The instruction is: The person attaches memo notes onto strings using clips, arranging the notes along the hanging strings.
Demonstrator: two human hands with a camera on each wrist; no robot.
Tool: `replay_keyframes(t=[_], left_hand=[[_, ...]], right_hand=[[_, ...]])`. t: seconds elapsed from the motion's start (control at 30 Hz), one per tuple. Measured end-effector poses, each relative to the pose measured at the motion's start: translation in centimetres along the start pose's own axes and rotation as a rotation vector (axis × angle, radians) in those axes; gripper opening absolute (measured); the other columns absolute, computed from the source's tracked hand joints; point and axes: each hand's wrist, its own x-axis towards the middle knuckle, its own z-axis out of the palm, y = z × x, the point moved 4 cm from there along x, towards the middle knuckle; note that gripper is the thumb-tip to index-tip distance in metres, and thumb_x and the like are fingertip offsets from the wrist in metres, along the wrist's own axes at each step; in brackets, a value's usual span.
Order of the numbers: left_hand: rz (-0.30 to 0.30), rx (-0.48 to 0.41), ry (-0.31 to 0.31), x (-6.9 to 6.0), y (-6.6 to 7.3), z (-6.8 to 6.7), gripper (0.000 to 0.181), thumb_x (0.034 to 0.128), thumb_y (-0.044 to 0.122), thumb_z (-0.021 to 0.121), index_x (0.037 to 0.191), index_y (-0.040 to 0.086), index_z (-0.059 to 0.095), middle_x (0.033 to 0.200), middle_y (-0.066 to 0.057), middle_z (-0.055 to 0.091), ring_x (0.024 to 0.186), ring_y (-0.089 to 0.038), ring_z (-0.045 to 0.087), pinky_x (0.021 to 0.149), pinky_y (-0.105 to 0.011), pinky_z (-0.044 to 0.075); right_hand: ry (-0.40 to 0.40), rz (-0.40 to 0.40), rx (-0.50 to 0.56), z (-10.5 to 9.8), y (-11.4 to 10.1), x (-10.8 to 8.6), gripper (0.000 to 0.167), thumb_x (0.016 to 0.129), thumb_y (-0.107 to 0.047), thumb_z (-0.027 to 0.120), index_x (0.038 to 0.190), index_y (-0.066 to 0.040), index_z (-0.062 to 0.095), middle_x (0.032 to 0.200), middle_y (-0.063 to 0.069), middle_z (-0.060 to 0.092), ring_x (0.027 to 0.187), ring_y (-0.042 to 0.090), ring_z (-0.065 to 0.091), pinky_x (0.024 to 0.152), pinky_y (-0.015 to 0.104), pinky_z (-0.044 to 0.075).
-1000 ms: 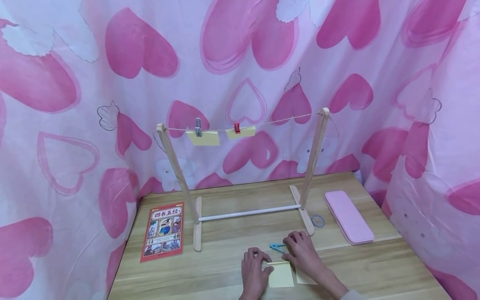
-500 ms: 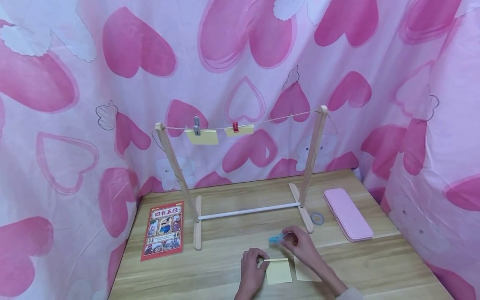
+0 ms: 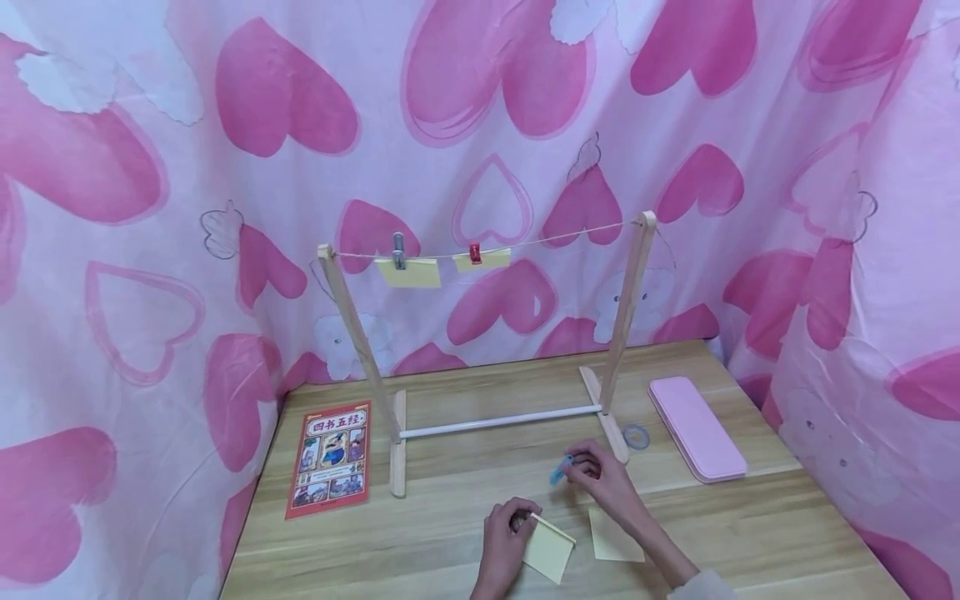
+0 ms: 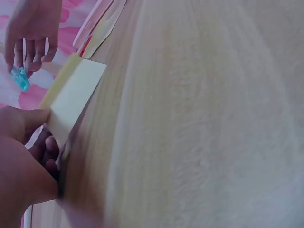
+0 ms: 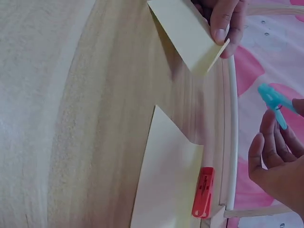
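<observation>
The left hand pinches the corner of a yellow sheet with a folded top edge; the left wrist view shows that sheet tilted up off the table. Above and to the right of it, the right hand pinches a light blue clip between thumb and fingers. In the right wrist view the clip is held by its handle ends. A second yellow sheet lies on the table under the right forearm, with a red clip beside its folded edge.
Behind the hands stands a wooden frame with a string, where a grey clip and a red clip hold yellow sheets. A red booklet lies left; a tape ring and pink case lie right.
The right hand has lifted the blue clip off the table and turned it. The left hand has raised its yellow sheet, which now slants down to the right.
</observation>
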Motion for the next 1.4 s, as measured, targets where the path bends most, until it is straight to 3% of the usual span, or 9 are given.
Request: replay_keyframes(t=[0.17, 0.3, 0.4, 0.5, 0.67, 0.8, 1.0, 1.2, 1.4], left_hand=[[-0.017, -0.157, 0.074, -0.2, -1.6, 0.5, 0.016, 0.0929, 0.009, 0.081, 0.106, 0.018, 0.083, 0.098, 0.010, 0.074, 0.089, -0.004, 0.058, 0.079, -0.021, 0.044], [-0.052, -0.294, 0.082, -0.3, -0.6, 0.2, 0.017, 0.0959, 0.010, 0.078, 0.111, 0.013, 0.084, 0.103, 0.002, 0.077, 0.090, -0.004, 0.062, 0.080, -0.019, 0.049], [-0.057, -0.316, 0.088, 0.6, 2.5, -0.4, 0.017, 0.0993, 0.009, 0.076, 0.115, 0.006, 0.082, 0.105, -0.005, 0.079, 0.093, -0.010, 0.065, 0.081, -0.022, 0.052], [-0.069, -0.303, 0.100, 2.3, 6.2, -0.7, 0.016, 0.1023, 0.014, 0.074, 0.116, 0.008, 0.081, 0.105, 0.000, 0.076, 0.096, -0.012, 0.064, 0.081, -0.022, 0.052], [0.088, -0.327, 0.129, 5.9, 12.9, -1.9, 0.015, 0.1049, 0.014, 0.073, 0.115, 0.003, 0.079, 0.102, -0.004, 0.071, 0.093, -0.012, 0.060, 0.081, -0.022, 0.048], [0.219, -0.353, 0.146, 8.6, 18.3, -2.6, 0.017, 0.1050, 0.012, 0.074, 0.116, -0.001, 0.079, 0.100, -0.008, 0.072, 0.092, -0.011, 0.060, 0.082, -0.021, 0.050], [0.335, -0.435, 0.206, 12.0, 25.4, -3.4, 0.021, 0.1057, 0.010, 0.073, 0.121, -0.003, 0.078, 0.115, -0.016, 0.078, 0.105, -0.015, 0.070, 0.095, -0.025, 0.060], [0.396, -0.517, 0.291, 14.8, 30.0, -3.8, 0.022, 0.1048, 0.008, 0.074, 0.122, -0.004, 0.079, 0.116, -0.018, 0.079, 0.101, -0.013, 0.070, 0.089, -0.021, 0.058], [0.384, -0.544, 0.380, 16.1, 31.9, -3.9, 0.022, 0.1035, 0.009, 0.077, 0.122, -0.003, 0.081, 0.109, -0.018, 0.078, 0.089, -0.009, 0.061, 0.078, -0.017, 0.053]], right_hand=[[-0.076, -0.052, -0.051, -1.1, -1.1, 0.1, 0.045, 0.102, -0.019, 0.079, 0.134, 0.010, 0.066, 0.114, 0.016, 0.077, 0.098, 0.011, 0.075, 0.086, 0.025, 0.062], [-0.134, -0.130, -0.086, -2.9, -4.0, 0.4, 0.038, 0.100, -0.015, 0.081, 0.129, 0.006, 0.071, 0.114, 0.016, 0.077, 0.099, 0.013, 0.073, 0.084, 0.026, 0.060], [-0.132, -0.209, -0.118, -4.6, -7.5, 0.8, 0.029, 0.098, -0.010, 0.082, 0.123, 0.003, 0.075, 0.114, 0.017, 0.076, 0.093, 0.012, 0.069, 0.075, 0.025, 0.057], [-0.081, -0.288, -0.204, -6.7, -12.0, 1.2, 0.023, 0.097, -0.011, 0.083, 0.118, -0.004, 0.080, 0.115, 0.014, 0.078, 0.094, 0.007, 0.068, 0.075, 0.024, 0.057], [-0.012, -0.370, -0.234, -10.0, -19.6, 1.8, 0.018, 0.096, -0.010, 0.084, 0.114, -0.005, 0.083, 0.117, 0.002, 0.080, 0.112, 0.004, 0.069, 0.093, 0.020, 0.057], [0.003, -0.440, -0.171, -11.9, -25.3, 2.4, 0.018, 0.096, -0.002, 0.083, 0.113, 0.003, 0.082, 0.113, -0.004, 0.081, 0.111, 0.009, 0.069, 0.090, 0.018, 0.058], [0.017, -0.483, -0.192, -13.0, -32.2, 4.3, 0.016, 0.095, -0.004, 0.085, 0.111, 0.000, 0.084, 0.103, -0.006, 0.077, 0.088, 0.016, 0.056, 0.072, 0.020, 0.047], [0.053, -0.489, -0.236, -12.9, -36.6, 7.9, 0.012, 0.096, -0.008, 0.086, 0.106, -0.001, 0.086, 0.094, -0.007, 0.082, 0.082, 0.016, 0.066, 0.076, 0.022, 0.055], [0.059, -0.443, -0.300, -13.0, -38.5, 10.7, 0.015, 0.097, -0.015, 0.086, 0.107, -0.003, 0.086, 0.090, -0.007, 0.081, 0.091, 0.017, 0.073, 0.082, 0.023, 0.058]])
